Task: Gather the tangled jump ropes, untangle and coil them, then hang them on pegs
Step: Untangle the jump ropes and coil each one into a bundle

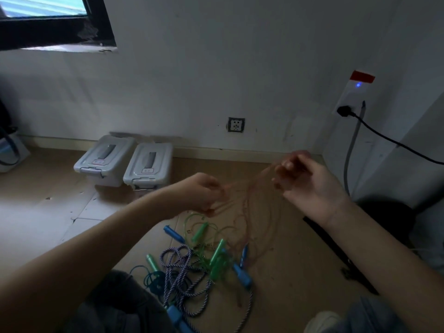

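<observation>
- Red jump rope [252,207] up in the air, strands blurred, stretched between both hands.
- Left hand [204,192] pinches one end, right hand [302,179] grips the other.
- Tangled ropes [192,267] on the floor below.

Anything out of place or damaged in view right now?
Yes. The ropes on the floor lie knotted in one heap, green, blue and striped cords crossing. The wall socket sits slightly crooked in a dark, rough-edged frame. Both hands stretch a thin reddish rope.
</observation>
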